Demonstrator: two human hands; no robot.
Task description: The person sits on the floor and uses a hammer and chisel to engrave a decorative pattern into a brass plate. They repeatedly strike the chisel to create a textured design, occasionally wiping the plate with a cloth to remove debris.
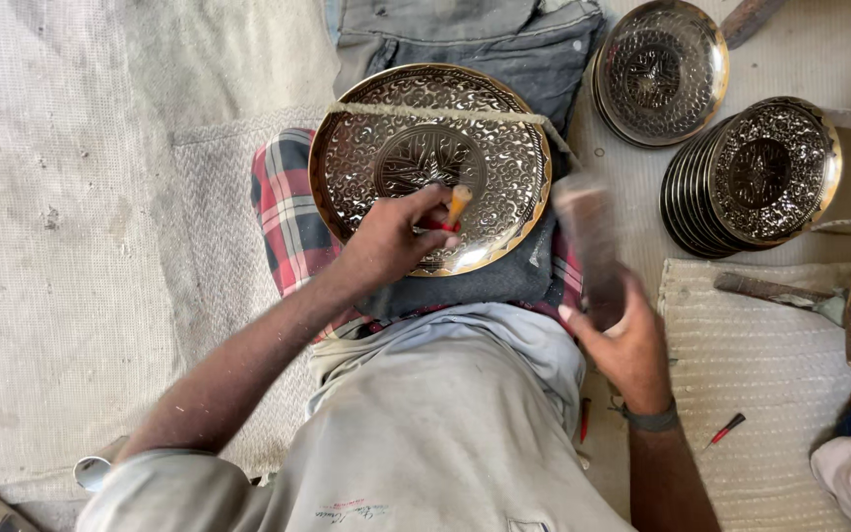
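A round engraved brass plate (366, 148) lies on a dark cloth over my lap, with a cord stretched across its upper part. My left hand (391, 241) rests on the plate's lower rim and grips a small chisel (455, 205) with an orange tip against the metal. My right hand (622, 340) is raised to the right of the plate and holds a wooden mallet (588, 236), which is blurred by motion.
Two stacks of engraved brass plates (765, 172) stand at the upper right, one (660, 71) further back. A hammer (780, 293) lies on a woven mat at the right. Red-handled tools (727, 428) lie near my right wrist. A checked cloth (288, 212) lies under the plate.
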